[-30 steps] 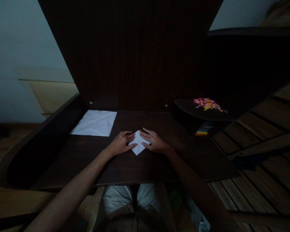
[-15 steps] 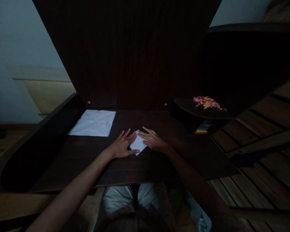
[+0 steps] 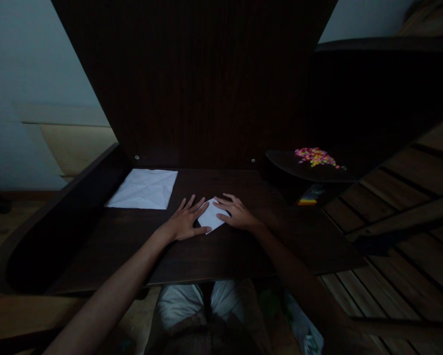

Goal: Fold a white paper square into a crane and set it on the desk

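Grip state, head view: the left hand (image 3: 184, 222) lies flat with fingers spread, palm down, its fingertips pressing the left edge of the small folded paper (image 3: 212, 218); nothing is enclosed, so the grip is released. The right hand (image 3: 236, 213) is likewise flat and unclenched, fingers resting on the right side of the same folded paper. The paper is pinned between both hands against the bench (image 3: 221, 256), with its lower point showing just below the fingers.

Location: the folded paper sits near the middle of the dark wooden bench, in front of the person.

Surroundings: a larger creased white sheet (image 3: 143, 189) lies flat at the rear left of the bench, well apart from the hands. To the right, a small dark shelf (image 3: 291, 167) carries a pile of multicoloured small pieces (image 3: 315, 156); their exact kind cannot be told. A colourful flat item (image 3: 310, 199) lies below that shelf, too dim to identify. A dark upright panel (image 3: 206, 84) stands behind the bench
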Demonstrator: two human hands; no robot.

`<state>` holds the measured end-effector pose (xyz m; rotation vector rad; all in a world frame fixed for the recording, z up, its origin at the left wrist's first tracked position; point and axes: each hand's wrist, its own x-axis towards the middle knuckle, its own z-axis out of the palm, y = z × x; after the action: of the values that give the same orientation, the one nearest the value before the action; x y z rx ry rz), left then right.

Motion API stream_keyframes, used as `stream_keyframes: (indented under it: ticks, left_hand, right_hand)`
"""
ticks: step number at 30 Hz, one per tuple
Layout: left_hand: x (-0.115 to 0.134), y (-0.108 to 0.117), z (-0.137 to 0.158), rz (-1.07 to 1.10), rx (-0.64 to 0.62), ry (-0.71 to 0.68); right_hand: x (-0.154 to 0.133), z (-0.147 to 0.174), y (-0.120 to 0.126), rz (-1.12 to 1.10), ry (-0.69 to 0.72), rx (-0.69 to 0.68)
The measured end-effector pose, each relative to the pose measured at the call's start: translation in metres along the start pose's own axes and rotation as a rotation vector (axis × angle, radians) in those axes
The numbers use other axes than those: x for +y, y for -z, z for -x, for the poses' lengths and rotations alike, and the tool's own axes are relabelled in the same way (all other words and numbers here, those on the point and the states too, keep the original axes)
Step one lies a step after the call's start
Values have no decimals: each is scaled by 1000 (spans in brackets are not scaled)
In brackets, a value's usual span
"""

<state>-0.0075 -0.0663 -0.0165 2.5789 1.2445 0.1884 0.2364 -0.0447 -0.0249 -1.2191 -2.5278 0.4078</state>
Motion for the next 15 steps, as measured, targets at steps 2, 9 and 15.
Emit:
stream_keyframes:
  ticks: [2, 9, 15]
  left_hand:
    - [-3, 2, 0, 1, 15, 24]
    - [-12, 7, 0, 6, 82, 10]
    - [-14, 6, -3, -21, 51, -6]
  right_hand:
    - [1, 1, 2, 3, -23, 52]
    - [5, 3, 4, -5, -2, 157]
    - [8, 3, -2, -63, 23, 46]
